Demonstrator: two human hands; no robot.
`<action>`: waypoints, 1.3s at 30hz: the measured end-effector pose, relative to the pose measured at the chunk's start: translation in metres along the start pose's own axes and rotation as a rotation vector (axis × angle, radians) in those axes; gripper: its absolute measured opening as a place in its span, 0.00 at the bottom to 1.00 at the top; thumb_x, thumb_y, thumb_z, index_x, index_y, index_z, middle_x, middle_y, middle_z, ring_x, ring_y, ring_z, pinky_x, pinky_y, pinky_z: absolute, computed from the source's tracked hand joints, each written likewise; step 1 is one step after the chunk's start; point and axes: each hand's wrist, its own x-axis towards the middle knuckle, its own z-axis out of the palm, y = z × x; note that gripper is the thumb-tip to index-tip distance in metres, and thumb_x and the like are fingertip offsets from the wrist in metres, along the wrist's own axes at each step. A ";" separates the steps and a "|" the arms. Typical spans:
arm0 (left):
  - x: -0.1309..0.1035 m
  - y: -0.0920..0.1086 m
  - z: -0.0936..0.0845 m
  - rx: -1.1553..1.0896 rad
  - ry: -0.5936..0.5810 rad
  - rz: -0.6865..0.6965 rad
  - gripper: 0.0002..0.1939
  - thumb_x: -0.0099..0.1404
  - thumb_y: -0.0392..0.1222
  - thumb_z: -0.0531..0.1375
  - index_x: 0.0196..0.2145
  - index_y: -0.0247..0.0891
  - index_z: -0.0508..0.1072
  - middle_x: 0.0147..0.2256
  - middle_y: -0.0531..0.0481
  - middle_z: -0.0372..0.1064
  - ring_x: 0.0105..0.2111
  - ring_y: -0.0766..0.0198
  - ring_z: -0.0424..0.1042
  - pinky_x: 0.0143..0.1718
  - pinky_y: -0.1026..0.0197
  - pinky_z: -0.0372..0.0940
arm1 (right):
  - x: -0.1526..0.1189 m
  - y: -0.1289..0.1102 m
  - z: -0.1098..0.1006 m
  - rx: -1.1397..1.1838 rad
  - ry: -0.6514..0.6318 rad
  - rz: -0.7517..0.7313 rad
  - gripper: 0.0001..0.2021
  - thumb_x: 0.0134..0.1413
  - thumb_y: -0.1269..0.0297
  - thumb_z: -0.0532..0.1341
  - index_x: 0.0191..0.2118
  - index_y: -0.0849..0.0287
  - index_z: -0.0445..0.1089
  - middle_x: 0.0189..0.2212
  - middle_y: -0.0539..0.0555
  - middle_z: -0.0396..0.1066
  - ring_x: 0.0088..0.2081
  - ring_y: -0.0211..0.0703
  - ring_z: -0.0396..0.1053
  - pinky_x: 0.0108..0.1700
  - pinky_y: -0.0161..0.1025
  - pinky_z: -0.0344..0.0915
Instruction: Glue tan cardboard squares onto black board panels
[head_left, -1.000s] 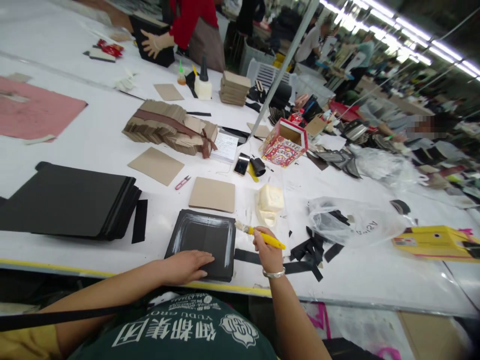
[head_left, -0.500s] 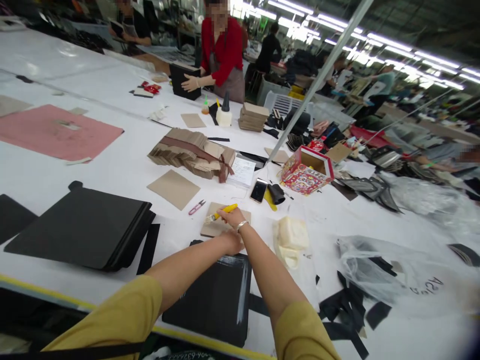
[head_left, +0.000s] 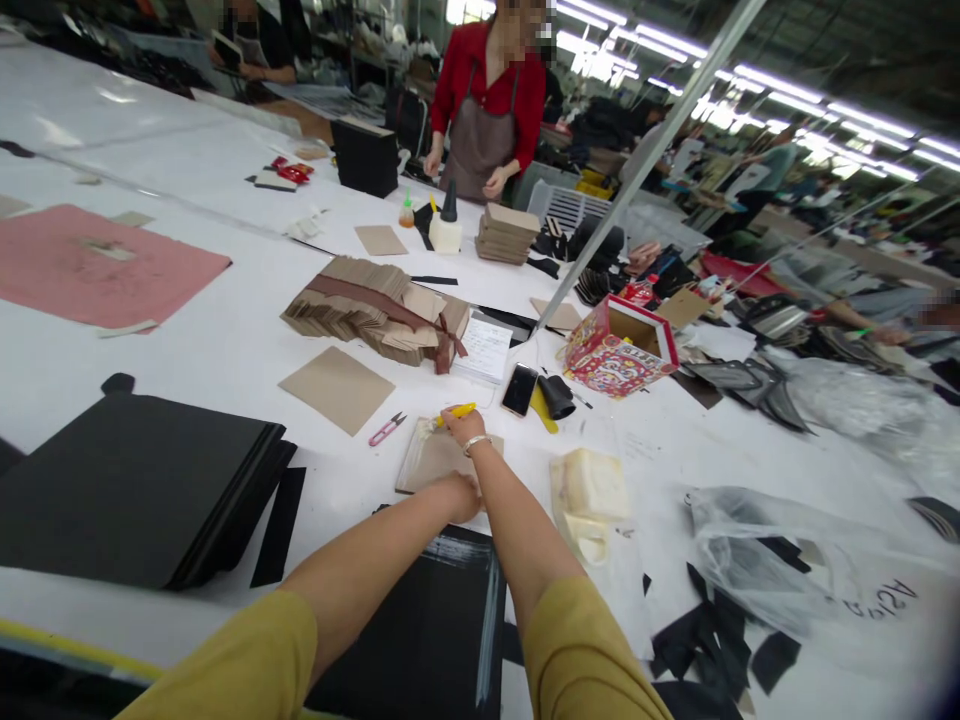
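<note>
My right hand [head_left: 463,425] is closed around the yellow handle of a brush [head_left: 456,411]. Its bristles touch the far left corner of a beige board [head_left: 442,455], where a wet, whitish strip runs along the left edge. At the near right edge of that board, my left hand [head_left: 463,497] grips it, with the fingertips partly hidden. Under my forearms lies a black panel [head_left: 420,620] with pale brush streaks along its far and right edges. To the right stands a cream plastic container [head_left: 596,485] with an opening at its near side.
Pink thread snips [head_left: 388,429], a phone [head_left: 519,388] and a beige sheet [head_left: 337,388] lie beyond the board. A black panel stack [head_left: 150,480] is at left, tied beige pieces [head_left: 382,310] farther back. A metal pole [head_left: 645,170] slants up near a red box [head_left: 621,345]. A co-worker [head_left: 487,110] stands opposite.
The brush has moved along the board's left edge to its far corner, leaving a wet strip. My left hand stays at the near edge. Opposite, the co-worker has let go of the black stack.
</note>
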 end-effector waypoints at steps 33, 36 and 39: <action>-0.002 0.001 -0.011 0.274 0.035 -0.122 0.33 0.46 0.43 0.66 0.48 0.31 0.61 0.51 0.34 0.56 0.48 0.47 0.58 0.45 0.52 0.58 | -0.222 0.105 -0.116 -0.216 0.058 -0.428 0.12 0.51 0.56 0.56 0.37 0.53 0.72 0.31 0.52 0.71 0.33 0.38 0.68 0.38 0.36 0.63; -0.002 0.004 -0.011 0.294 0.080 -0.140 0.31 0.46 0.44 0.65 0.47 0.35 0.61 0.50 0.36 0.56 0.49 0.47 0.56 0.42 0.51 0.60 | -0.232 0.101 -0.128 -0.134 0.236 -0.370 0.11 0.53 0.58 0.55 0.38 0.54 0.72 0.32 0.53 0.72 0.35 0.39 0.68 0.40 0.38 0.64; -0.004 0.002 -0.013 0.305 0.081 -0.111 0.28 0.47 0.44 0.65 0.45 0.35 0.63 0.48 0.37 0.57 0.47 0.49 0.58 0.43 0.52 0.59 | -0.242 0.105 -0.136 0.039 0.440 -0.274 0.11 0.52 0.58 0.56 0.37 0.55 0.71 0.34 0.53 0.71 0.35 0.40 0.68 0.40 0.40 0.65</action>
